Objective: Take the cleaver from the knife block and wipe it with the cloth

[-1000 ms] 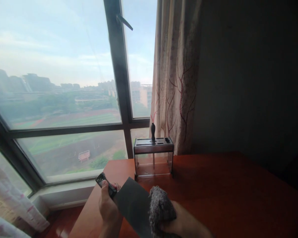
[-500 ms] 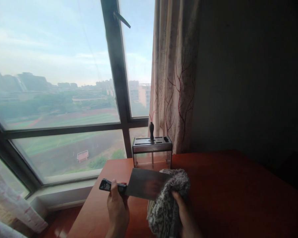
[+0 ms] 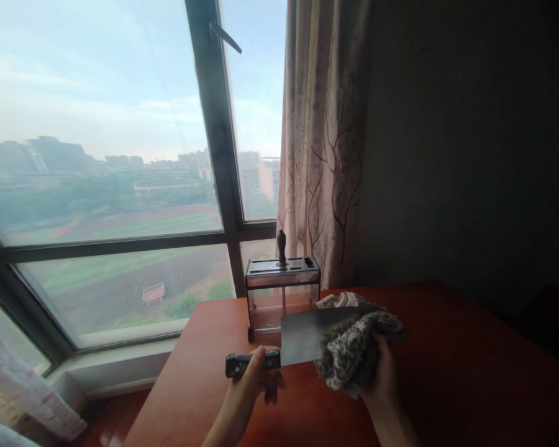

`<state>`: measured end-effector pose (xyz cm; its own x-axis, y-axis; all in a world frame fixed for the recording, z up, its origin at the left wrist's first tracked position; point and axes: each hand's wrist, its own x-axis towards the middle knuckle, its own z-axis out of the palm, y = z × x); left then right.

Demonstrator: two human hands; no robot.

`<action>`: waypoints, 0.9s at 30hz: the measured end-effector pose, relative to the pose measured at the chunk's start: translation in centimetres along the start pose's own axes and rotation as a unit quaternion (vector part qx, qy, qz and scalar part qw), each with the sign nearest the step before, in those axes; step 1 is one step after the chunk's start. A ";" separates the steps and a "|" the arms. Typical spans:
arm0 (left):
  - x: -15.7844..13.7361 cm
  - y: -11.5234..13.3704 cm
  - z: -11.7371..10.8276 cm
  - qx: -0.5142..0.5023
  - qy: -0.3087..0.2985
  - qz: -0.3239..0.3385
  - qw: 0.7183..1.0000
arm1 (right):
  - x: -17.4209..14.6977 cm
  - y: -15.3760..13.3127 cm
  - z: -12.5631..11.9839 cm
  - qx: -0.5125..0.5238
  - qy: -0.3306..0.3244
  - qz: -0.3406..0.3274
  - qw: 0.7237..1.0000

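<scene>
A cleaver [image 3: 302, 338] with a wide grey blade and a black riveted handle is held level above the table. My left hand [image 3: 246, 385] is closed round its handle, thumb on top. At the blade's far end, a grey and white patterned cloth [image 3: 349, 354] is bunched around the metal and hides the tip. My right hand [image 3: 382, 372] grips this cloth from the right side; most of its fingers are behind the fabric. Just beyond the blade stands a clear-sided knife block [image 3: 283, 273] with a slotted top, and one dark-handled tool [image 3: 282, 247] sticks up out of it.
The reddish-brown wooden table [image 3: 181, 397] spreads beneath both hands. A large window [image 3: 112, 245] with a dark frame lies to the left and ahead. Behind the knife block hangs a patterned curtain [image 3: 323, 155], beside a dark wall [image 3: 456, 155].
Both hands, the cleaver and the cloth have shifted right. The blade has turned from sloping down rightward to slightly upward, and the cloth has moved up.
</scene>
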<state>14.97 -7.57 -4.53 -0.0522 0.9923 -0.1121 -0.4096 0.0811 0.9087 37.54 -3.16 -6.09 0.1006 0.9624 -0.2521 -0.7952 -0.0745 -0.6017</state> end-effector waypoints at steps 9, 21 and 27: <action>0.3 -0.1 -0.1 -0.142 0.052 -0.031 0.988 | -0.1 0.7 -1.4 0.129 -0.076 0.072 0.986; 0.2 -0.8 0.9 -0.157 0.037 -0.032 0.986 | -0.2 1.6 -1.6 0.013 -0.127 0.044 0.991; 0.0 -1.0 0.7 -0.079 0.020 0.023 0.996 | -1.8 1.0 -0.3 -0.005 -0.143 0.051 0.988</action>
<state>16.02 -7.60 -5.20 -0.1088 0.9900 -0.0894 -0.5437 0.0161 0.8391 36.76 -5.03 -6.51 -0.1535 0.9842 -0.0880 -0.7866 -0.1756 -0.5919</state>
